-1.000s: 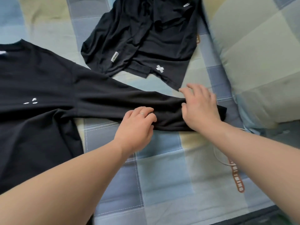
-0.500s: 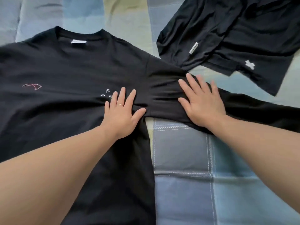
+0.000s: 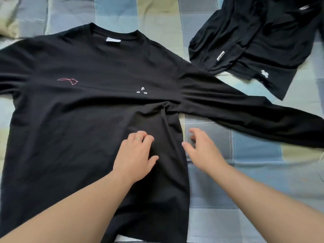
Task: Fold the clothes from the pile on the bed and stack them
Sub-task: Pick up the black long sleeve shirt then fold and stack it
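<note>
A black long-sleeved shirt (image 3: 78, 120) lies spread face up on the bed, collar away from me, with its right-hand sleeve (image 3: 254, 118) stretched out to the right. My left hand (image 3: 136, 155) rests flat on the shirt's body near its right side seam, fingers spread, a ring on one finger. My right hand (image 3: 201, 149) hovers just off the shirt's side edge over the bedspread, fingers apart and holding nothing. A second black garment (image 3: 254, 42) lies crumpled at the upper right.
The bed is covered by a checked bedspread (image 3: 245, 181) in blue, grey and pale green. Bare bedspread shows to the right of the shirt and along the top. A thin white cord (image 3: 321, 158) shows at the right edge.
Both hands slid from the armpit and sleeve down towards me along the shirt's right side. The right hand came off the sleeve. The view swung left, showing more of the shirt.
</note>
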{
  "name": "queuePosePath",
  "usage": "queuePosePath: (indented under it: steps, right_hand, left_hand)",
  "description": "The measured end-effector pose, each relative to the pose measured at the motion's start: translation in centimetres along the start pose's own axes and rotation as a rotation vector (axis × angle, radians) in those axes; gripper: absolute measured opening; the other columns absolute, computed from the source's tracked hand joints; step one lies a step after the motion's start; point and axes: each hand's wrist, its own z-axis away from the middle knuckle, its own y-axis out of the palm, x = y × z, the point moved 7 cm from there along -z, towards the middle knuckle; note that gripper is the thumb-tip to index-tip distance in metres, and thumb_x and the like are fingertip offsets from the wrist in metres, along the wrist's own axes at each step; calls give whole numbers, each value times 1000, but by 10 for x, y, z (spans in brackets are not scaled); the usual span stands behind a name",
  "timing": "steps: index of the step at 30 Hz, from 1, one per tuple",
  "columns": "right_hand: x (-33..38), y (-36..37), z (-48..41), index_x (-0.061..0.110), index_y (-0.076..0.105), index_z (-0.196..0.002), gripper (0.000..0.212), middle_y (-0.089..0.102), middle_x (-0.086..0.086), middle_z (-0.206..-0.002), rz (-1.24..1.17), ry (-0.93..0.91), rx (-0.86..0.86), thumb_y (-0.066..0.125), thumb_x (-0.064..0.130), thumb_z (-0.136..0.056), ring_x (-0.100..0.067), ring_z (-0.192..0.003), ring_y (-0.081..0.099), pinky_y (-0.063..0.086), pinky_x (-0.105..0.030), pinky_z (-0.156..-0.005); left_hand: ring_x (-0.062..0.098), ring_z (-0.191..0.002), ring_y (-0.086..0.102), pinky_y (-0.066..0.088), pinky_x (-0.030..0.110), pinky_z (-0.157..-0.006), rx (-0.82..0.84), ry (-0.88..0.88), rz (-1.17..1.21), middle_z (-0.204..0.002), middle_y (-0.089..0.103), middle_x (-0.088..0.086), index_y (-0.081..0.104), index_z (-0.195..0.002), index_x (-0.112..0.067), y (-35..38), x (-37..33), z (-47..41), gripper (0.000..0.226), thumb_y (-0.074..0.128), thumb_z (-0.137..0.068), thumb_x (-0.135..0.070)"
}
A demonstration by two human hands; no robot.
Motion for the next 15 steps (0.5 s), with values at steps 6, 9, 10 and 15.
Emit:
queuePosePath:
  steps: [6, 9, 10, 15]
  right_hand:
    - [-36, 70, 55, 21, 44, -83, 31, 54, 2, -81, -71, 343, 79, 54, 46, -99, -25, -86, 52, 37, -36, -67]
    - [-33, 75, 64, 12, 36, -66, 47, 44, -3, -64, -118, 326, 7, 48, 37, -104, -27, -73, 43, 30, -37, -62]
    - [-33, 74, 66, 5, 41, -67, 48, 47, -6, -67, -168, 316, -26, 46, 36, -105, -26, -73, 42, 30, -37, -63]
    - [-75, 86, 88, 12, 49, -69, 40, 56, -19, -67, -263, 424, -47, 47, 36, -101, -38, -69, 62, 55, -41, -72]
  left_hand:
    - [20, -113, 46, 40, 34, -93, 374, 184, -107, -129, 42, -5, 42, -133, -30, 57, 23, 87, 57, 59, -88, -61]
    - [25, -113, 43, 38, 39, -92, 418, 257, -220, -127, 42, -2, 42, -131, -27, 84, 21, 115, 61, 62, -85, -61]
    - [26, -112, 43, 36, 39, -90, 398, 257, -245, -125, 43, -1, 42, -129, -25, 90, 19, 120, 57, 62, -87, -57]
    - [27, -109, 44, 30, 39, -83, 294, 230, -249, -121, 51, -1, 47, -121, -24, 104, 17, 138, 19, 43, -104, -32]
